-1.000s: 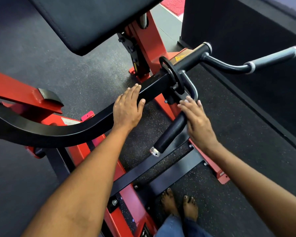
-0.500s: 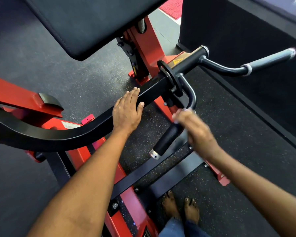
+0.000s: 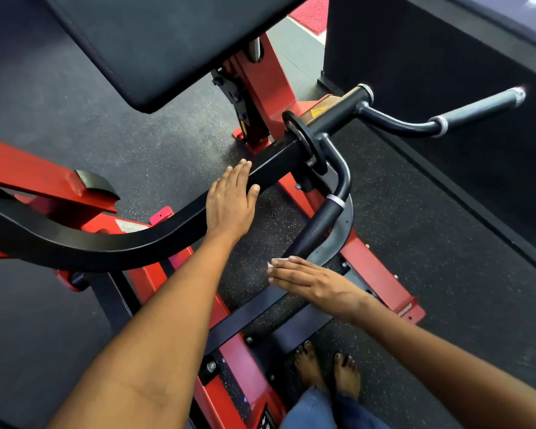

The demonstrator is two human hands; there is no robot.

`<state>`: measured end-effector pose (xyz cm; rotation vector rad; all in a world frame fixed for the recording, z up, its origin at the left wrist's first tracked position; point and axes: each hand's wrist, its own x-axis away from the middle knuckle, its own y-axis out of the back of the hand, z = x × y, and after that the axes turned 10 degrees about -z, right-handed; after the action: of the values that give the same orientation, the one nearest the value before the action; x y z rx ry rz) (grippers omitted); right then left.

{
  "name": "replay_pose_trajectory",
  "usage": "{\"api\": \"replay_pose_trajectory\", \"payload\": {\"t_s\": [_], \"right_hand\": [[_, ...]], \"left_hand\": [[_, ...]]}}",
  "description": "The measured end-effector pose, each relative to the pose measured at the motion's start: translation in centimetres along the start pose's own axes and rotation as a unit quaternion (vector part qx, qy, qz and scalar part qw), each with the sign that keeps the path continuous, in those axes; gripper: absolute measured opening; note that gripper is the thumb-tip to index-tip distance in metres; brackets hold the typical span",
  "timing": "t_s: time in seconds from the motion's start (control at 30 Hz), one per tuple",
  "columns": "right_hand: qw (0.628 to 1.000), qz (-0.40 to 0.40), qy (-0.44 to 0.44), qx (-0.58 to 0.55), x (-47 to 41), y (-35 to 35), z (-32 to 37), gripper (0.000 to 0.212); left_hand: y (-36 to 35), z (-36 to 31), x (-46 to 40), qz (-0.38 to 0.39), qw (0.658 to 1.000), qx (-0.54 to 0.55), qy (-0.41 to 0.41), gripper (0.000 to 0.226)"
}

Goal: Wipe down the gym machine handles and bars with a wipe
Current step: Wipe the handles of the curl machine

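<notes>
Left hand [image 3: 229,209] flat on the black bar [image 3: 112,246], fingers [image 3: 239,174] straight and together, thumb over the near edge, pressing rather than gripping. Bar curving from the left edge of the view up toward the round black hub [image 3: 307,144].

Right hand [image 3: 313,280] at the low end of the near handle [image 3: 319,227], fingers straight, held together, pointing left, palm down. Small white wipe [image 3: 277,261] showing just under and past the fingertips, touching the handle's tip. No curl round the handle; fingers laid flat on the wipe. How much wipe lies under the hand, cannot tell.

Near handle running from a silver ring below the bent tube down to the right hand. Far handle [image 3: 477,108] out toward the upper right, grey grip with silver rings, well apart from both hands.

Black pad [image 3: 155,41] overhead at the top. Red frame [image 3: 270,75] behind the hub and along the floor [image 3: 415,230], dark speckled rubber. Bare feet [image 3: 328,370] on the floor at the bottom, beside the frame's base, blue trouser hems just above the lower edge.
</notes>
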<state>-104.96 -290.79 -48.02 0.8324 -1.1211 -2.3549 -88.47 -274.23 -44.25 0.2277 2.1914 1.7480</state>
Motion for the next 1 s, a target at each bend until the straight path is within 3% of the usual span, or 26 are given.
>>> {"api": "replay_pose_trajectory", "payload": {"t_s": [0.1,0.17,0.23,0.33,0.63,0.87,0.93,1.0], "right_hand": [[0.997,0.033,-0.066,-0.01,2.6,3.3,-1.1,0.044],[0.977,-0.014,-0.211,-0.041,4.1,5.5,-1.3,0.051],[0.924,-0.138,-0.356,-0.018,4.3,7.8,-0.9,0.045],[0.814,-0.298,-0.499,-0.014,3.4,10.3,-0.9,0.033],[0.669,-0.462,-0.582,-0.034,2.7,19.6,-6.0,0.023],[0.645,-0.505,-0.569,0.067,6.4,24.1,-16.5,0.027],[0.664,-0.501,-0.547,0.091,7.3,25.4,-19.9,0.03],[0.71,-0.469,-0.513,0.116,8.3,26.3,-23.3,0.032]], "left_hand": [[0.5,-1.5,0.9,0.012,0.999,0.004,0.052,0.056],[0.9,-2.5,1.3,0.026,0.996,0.005,0.084,0.059],[2.0,-3.6,1.4,0.052,0.991,0.017,0.121,0.06],[3.8,-5.9,1.4,0.042,0.982,0.074,0.166,0.057],[4.6,-18.2,-4.7,-0.012,0.985,0.168,0.035,0.053],[-1.9,-23.9,-11.0,-0.021,0.991,0.128,0.036,0.056],[-3.9,-25.0,-13.0,-0.029,0.993,0.108,0.049,0.057],[-5.4,-25.8,-14.7,-0.041,0.992,0.097,0.076,0.06]]}}
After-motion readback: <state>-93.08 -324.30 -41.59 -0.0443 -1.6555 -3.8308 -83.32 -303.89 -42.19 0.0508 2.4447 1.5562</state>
